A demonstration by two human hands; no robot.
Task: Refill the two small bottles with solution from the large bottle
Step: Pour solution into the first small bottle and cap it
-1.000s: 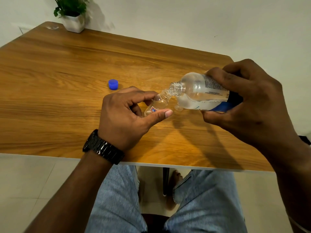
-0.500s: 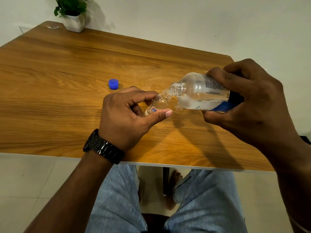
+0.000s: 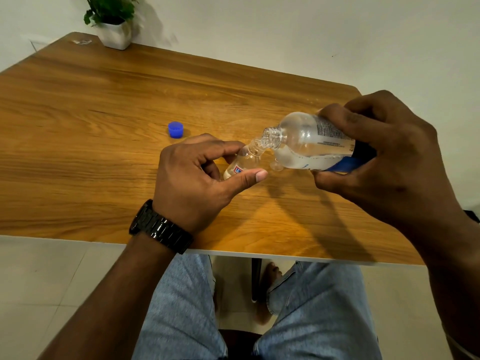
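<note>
Head view: left hand [image 3: 192, 183] pinches small bottle [image 3: 242, 165]; right hand [image 3: 384, 157] clasps large bottle [image 3: 306, 144].

One large bottle [image 3: 309, 144], one small bottle [image 3: 242, 163], one blue cap [image 3: 175, 129], one potted plant [image 3: 113, 20], one table [image 3: 104, 113], two hands, left hand [image 3: 193, 183], right hand [image 3: 389, 157], one wristwatch [image 3: 161, 226]

Blue cap [image 3: 175, 129], wood-grain table [image 3: 104, 131], black watch [image 3: 161, 227].

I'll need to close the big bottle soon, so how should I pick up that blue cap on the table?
Pinch the blue cap across its ribbed side wall, coming straight down from above. It sits flat on the wooden table with nothing close around it, so both sides look free for fingertips. The left hand is nearer, though it now holds the small bottle.
</note>
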